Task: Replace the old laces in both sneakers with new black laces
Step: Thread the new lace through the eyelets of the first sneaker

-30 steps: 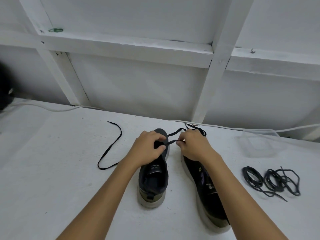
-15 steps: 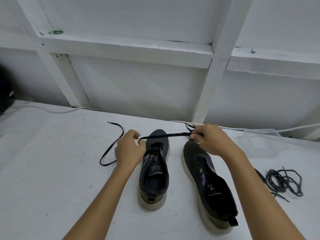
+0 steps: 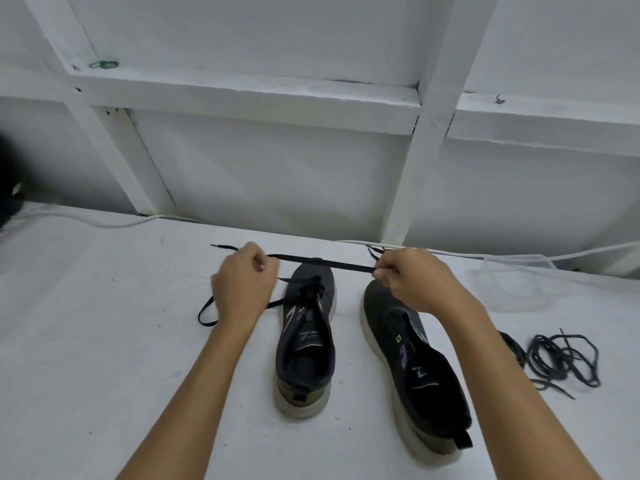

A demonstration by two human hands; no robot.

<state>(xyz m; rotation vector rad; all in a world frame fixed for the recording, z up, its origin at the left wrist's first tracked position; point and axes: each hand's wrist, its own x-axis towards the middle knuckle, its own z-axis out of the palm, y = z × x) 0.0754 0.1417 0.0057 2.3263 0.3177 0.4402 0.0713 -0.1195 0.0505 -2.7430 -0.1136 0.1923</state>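
Both hands, left (image 3: 244, 284) and right (image 3: 414, 280), pinched lace (image 3: 322, 264) taut over left shoe (image 3: 306, 344). Clear tub (image 3: 516, 271) looked empty; tongue print unreadable.

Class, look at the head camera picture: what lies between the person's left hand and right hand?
In the head view, a flat black lace stretches taut between the left hand and the right hand, passing over the toe of the left sneaker.

Both hands, left (image 3: 242, 285) and right (image 3: 412, 278), pinch a black lace (image 3: 325, 263) taut above the left sneaker (image 3: 306, 341); the right sneaker (image 3: 415, 368) stands beside it, old laces (image 3: 561, 358) farther right
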